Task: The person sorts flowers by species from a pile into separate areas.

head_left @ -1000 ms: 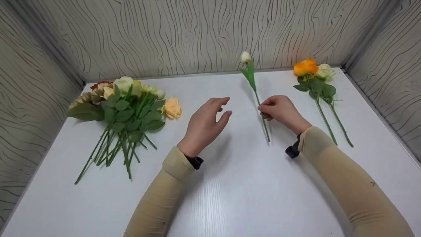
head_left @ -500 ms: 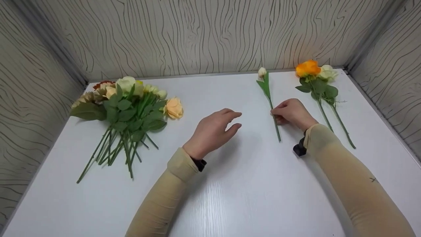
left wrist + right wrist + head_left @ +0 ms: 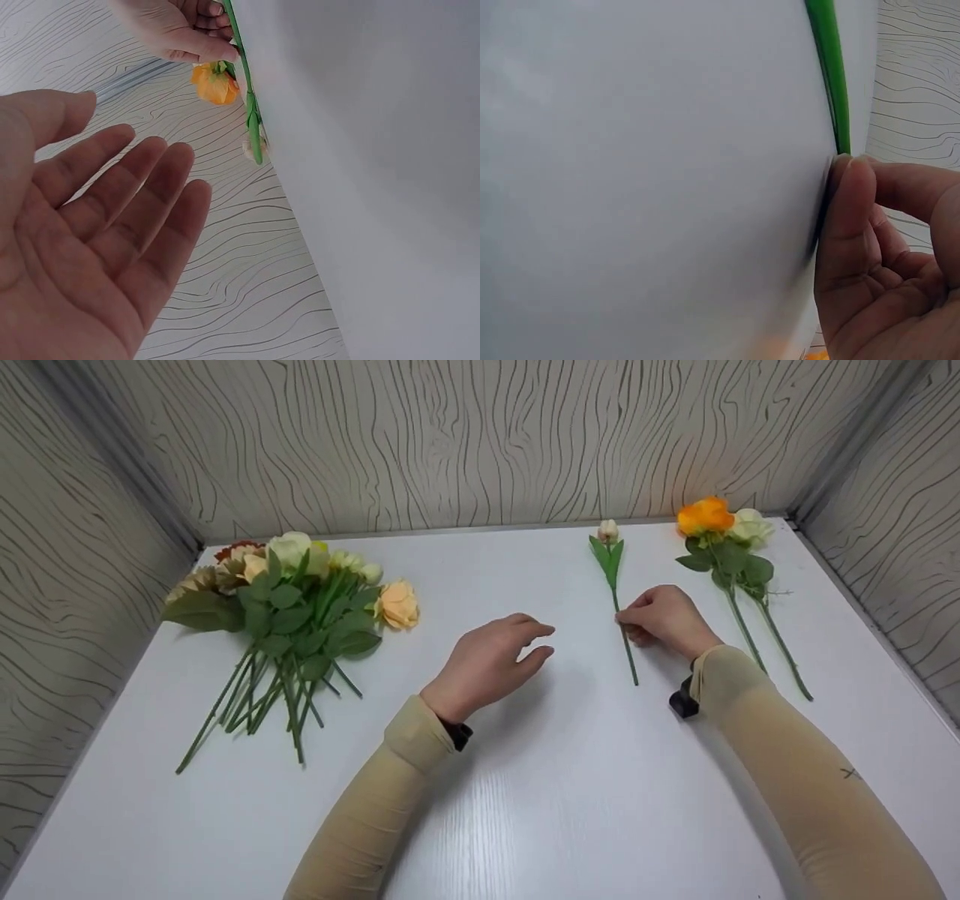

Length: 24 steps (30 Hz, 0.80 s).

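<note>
Tulip [image 3: 614, 582]: located at the right of centre of the white table [image 3: 525, 817], between my left hand [image 3: 491, 664] and the orange flower [image 3: 706, 516]; its long axis runs away from me, nearly straight, with a slight lean to the left at the far end; the pale blossom [image 3: 608, 532] points toward the back wall [image 3: 450, 442], and the bare end of the stem [image 3: 630, 660] points toward me; two green leaves [image 3: 614, 556] spread below the blossom, one to each side; I cannot tell whether the stem touches the table.

Right hand [image 3: 664, 619]: thumb and forefinger clamped on the stem, below the leaves; the other fingers are bent in toward the palm; the cut end extends past the grip on my side.

Left hand: raised, holding nothing; thumb apart from the fingers, which are loosely extended; the fingertips are aimed at the tulip and are well apart from it.

Surroundings: at far right, the orange flower and a white flower [image 3: 752, 528] lie side by side, stems toward me; at left, a bunch of flowers [image 3: 300, 622] lies with blossoms toward the wall and stems fanned toward me; a peach flower [image 3: 399, 605] sits at its right edge.
</note>
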{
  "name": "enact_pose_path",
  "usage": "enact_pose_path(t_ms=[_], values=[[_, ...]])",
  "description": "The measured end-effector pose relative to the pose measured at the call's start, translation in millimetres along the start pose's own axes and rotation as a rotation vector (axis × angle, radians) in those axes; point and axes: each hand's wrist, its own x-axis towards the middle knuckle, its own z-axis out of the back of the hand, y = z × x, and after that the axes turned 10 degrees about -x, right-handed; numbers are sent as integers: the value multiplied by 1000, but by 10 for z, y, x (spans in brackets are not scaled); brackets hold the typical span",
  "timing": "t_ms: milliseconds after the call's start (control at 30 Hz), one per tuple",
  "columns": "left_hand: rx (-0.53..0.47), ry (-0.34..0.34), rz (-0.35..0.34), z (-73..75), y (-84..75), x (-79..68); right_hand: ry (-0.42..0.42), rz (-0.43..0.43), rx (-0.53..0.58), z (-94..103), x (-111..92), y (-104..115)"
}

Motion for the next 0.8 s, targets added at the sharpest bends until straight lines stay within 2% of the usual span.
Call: enact_pose_path(t_ms=[133,233,433,600,700,800], values=[[5,-12,27,33,64,-25,-19,-3,-6,7,-21,2],[27,-28,70,123,171,-73,-46,8,-3,12,-52,16],[57,-126,170,471,520,-284,-104,88,10,-23,-146,130],[57,-252,303,900,879,-612,-143,198,-7,-171,-294,342],[105,-334,376,1184,1111,-895,-164,288,-33,-327,-436,495],[170,-381,470,1436,1319,-1221,-176,398,-63,-502,-610,644]])
